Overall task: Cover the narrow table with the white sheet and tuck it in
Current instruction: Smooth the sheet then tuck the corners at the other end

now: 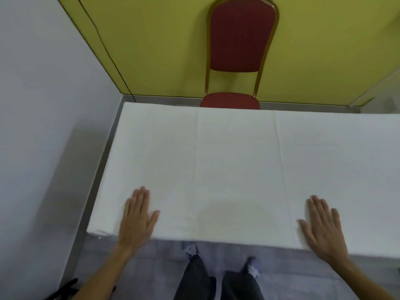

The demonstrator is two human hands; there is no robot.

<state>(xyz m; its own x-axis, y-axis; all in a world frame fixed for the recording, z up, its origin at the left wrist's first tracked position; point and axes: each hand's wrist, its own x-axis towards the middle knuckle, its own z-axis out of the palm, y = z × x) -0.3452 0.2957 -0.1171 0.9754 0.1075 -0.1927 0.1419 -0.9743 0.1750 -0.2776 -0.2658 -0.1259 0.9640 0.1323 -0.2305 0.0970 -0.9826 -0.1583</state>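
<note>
The white sheet (233, 161) lies spread flat over the narrow table, covering its whole visible top, with two faint fold creases running front to back. The table itself is hidden under the cloth. My left hand (136, 217) rests palm down on the sheet near the front left corner, fingers straight and together. My right hand (322, 224) lies flat on the sheet by the front edge to the right, fingers straight and slightly spread. Neither hand grips the cloth.
A red padded chair (238, 50) with a gold frame stands behind the table against a yellow wall (151, 40). A pale wall (43, 105) runs close along the table's left end. My legs and shoes (216, 273) stand on grey floor before the table.
</note>
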